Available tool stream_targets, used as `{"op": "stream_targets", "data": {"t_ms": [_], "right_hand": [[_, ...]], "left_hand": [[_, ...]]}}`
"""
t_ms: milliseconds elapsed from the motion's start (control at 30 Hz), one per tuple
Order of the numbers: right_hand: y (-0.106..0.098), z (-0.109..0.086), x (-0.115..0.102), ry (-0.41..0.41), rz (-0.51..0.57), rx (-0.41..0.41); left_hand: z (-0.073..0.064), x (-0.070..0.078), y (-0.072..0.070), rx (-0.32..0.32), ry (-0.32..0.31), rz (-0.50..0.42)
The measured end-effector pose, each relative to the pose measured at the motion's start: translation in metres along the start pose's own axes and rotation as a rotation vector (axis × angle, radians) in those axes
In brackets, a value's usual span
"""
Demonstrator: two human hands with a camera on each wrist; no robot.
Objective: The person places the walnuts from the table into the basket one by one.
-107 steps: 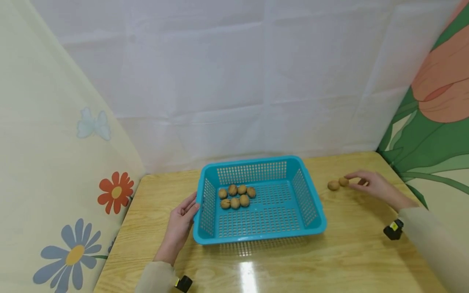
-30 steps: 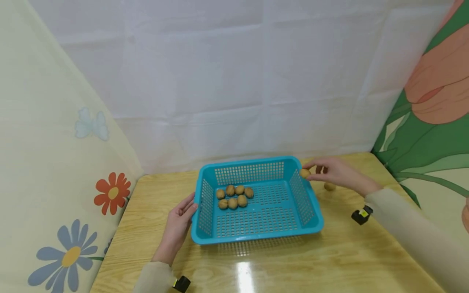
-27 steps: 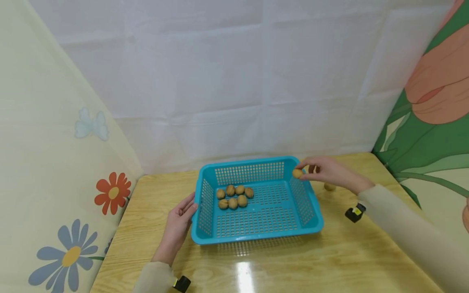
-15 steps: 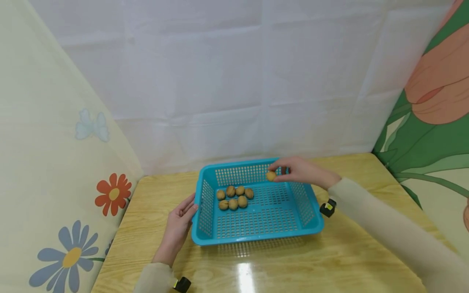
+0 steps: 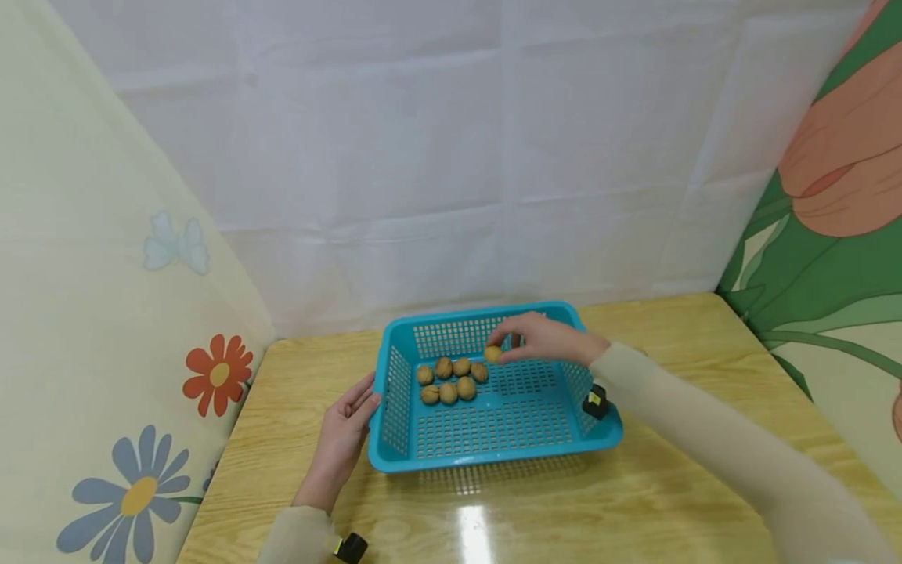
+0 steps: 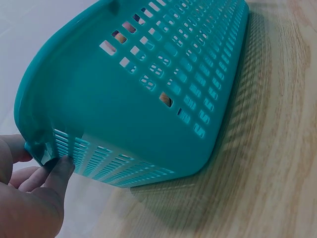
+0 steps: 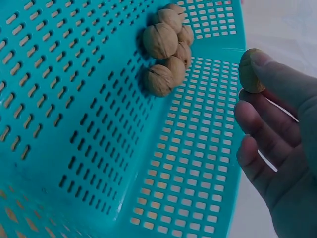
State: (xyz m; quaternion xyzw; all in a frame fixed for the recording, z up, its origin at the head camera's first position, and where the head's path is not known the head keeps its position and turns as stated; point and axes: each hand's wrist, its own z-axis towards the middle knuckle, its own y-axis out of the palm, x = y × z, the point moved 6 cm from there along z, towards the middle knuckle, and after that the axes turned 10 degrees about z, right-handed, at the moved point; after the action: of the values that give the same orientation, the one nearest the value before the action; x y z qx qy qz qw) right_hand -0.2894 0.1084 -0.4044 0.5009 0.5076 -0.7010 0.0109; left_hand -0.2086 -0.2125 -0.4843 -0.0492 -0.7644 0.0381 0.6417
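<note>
A blue plastic basket [image 5: 496, 454] with slotted walls stands on the wooden table. My left hand [image 5: 343, 429] grips its left rim; in the left wrist view, the fingertips [image 6: 62, 171] curl under the edge. Over the basket, my right hand [image 5: 546, 338] pinches a walnut [image 5: 493, 354] between thumb and fingers. The right wrist view shows that walnut [image 7: 251, 71] held apart from the basket floor. Several walnuts [image 5: 448, 392] lie in two rows in the basket's left part, just left of the held one.
The table [image 5: 564, 509] extends in front of the basket and to both sides. Behind it hangs a white cloth [image 5: 395, 157]. My right sleeve [image 5: 705, 423] crosses the basket's right rim and hides the spot where a loose walnut lay earlier.
My right hand has picked up a walnut from the table on the right and carried it left, across the basket's right rim, towards the other walnuts. The left hand has kept its grip.
</note>
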Motion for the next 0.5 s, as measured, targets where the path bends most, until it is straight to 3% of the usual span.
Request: {"op": "stream_targets", "data": {"t_ms": [267, 500], "right_hand": [[0.021, 0.02, 0.01, 0.0, -0.018, -0.054], [0.043, 0.03, 0.03, 0.059, -0.051, -0.118]], "left_hand": [[0.0, 0.0, -0.001, 0.004, 0.008, 0.001], [-0.001, 0.0, 0.0, 0.003, 0.018, 0.004]]}}
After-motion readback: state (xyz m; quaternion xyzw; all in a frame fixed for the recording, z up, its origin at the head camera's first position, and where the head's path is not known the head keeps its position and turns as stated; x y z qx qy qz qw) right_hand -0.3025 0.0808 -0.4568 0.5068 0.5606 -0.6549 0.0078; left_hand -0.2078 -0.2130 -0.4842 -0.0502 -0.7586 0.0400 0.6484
